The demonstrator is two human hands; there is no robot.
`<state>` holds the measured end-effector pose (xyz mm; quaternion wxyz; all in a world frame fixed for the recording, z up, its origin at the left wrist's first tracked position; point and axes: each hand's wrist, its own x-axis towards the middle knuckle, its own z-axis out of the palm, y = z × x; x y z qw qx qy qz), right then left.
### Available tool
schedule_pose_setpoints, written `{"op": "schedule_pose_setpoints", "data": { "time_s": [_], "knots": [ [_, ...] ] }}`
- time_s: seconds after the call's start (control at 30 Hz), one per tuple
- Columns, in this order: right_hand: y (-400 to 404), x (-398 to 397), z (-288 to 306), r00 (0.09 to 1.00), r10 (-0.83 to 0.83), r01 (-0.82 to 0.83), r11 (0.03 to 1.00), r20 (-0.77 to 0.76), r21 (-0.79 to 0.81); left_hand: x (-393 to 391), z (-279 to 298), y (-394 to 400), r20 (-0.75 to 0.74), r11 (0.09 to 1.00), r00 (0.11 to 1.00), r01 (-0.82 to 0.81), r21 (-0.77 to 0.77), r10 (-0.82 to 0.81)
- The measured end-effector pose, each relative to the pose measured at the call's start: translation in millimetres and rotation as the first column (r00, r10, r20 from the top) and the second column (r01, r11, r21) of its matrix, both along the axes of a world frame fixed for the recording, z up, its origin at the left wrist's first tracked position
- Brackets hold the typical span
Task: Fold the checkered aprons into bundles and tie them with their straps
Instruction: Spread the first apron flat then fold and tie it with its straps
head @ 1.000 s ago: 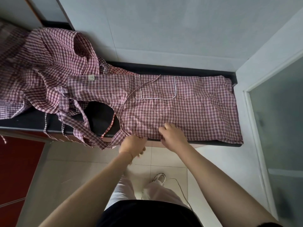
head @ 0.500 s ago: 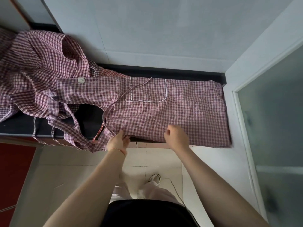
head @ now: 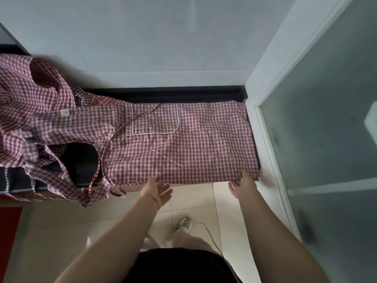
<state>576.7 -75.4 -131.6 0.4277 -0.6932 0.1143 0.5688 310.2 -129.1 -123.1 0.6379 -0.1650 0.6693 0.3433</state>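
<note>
We see the red-and-white checkered apron (head: 179,148) spread flat on the dark desk (head: 163,92), pocket up, straps (head: 98,180) dangling off the near edge | left hand (head: 158,189) open, fingers spread below the hem; right hand (head: 243,183) open at the right corner, fingertips hidden under cloth | more aprons (head: 30,94) heaped left, cut off.

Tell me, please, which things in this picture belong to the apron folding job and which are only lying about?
Part of the job:
- red-and-white checkered apron spread flat on the black counter
- its thin checkered strap
- crumpled pile of checkered aprons
- left hand, right hand, both at the near hem

Only lying about:
- frosted glass door
- white shoe
- thin cord
</note>
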Motion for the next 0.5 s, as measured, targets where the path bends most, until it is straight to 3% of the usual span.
{"op": "schedule_pose_setpoints", "data": {
  "time_s": [0.07, 0.1, 0.17, 0.2, 0.27, 0.3, 0.4, 0.47, 0.5],
  "knots": [
    [6.9, 7.9, -2.6, 0.999, 0.001, -0.002, 1.0, 0.039, 0.016, 14.8, 16.2, 6.2, -0.15, 0.947, 0.937, 0.32, 0.004, -0.316],
    [10.3, 11.4, -0.6, 0.998, -0.002, 0.002, 1.0, 0.059, 0.011, 20.2, 19.0, 12.4, -0.355, 0.866, 0.809, 0.5, -0.007, -0.469],
    [16.2, 18.7, 5.9, 0.991, -0.014, 0.008, 0.999, 0.13, 0.05, 22.4, 20.8, 26.2, -0.769, 0.661, 0.348, 0.74, -0.125, -0.536],
    [19.8, 23.4, 6.1, 0.984, 0.01, -0.023, 0.997, 0.18, 0.074, 18.8, 21.2, 34.0, -0.876, 0.587, 0.109, 0.78, -0.218, -0.47],
    [23.9, 30.5, 7.8, 0.97, 0.087, -0.114, 0.988, 0.226, 0.106, 3.7, 10.2, 47.5, -0.894, 0.474, -0.22, 0.785, -0.4, -0.39],
    [22.2, 33.9, 9.3, 0.964, 0.114, -0.136, 0.987, 0.239, 0.08, -7.1, 3.9, 52.7, -0.84, 0.383, -0.298, 0.786, -0.486, -0.454],
    [15.1, 39.0, 8.9, 0.936, 0.206, -0.201, 0.978, 0.284, -0.047, -23.2, -7.0, 58.7, -0.645, 0.113, -0.408, 0.785, -0.61, -0.647],
    [16.2, 25.2, 10.8, 0.845, 0.267, -0.245, 0.963, 0.463, -0.11, -21.5, -7.6, 59.3, -0.612, 0.064, -0.453, 0.769, -0.636, -0.648],
    [19.6, 11.9, 15.5, 0.771, 0.266, -0.232, 0.964, 0.578, -0.133, -19.5, -3.6, 60.6, -0.645, 0.11, -0.447, 0.764, -0.636, -0.62]
  ]
}}
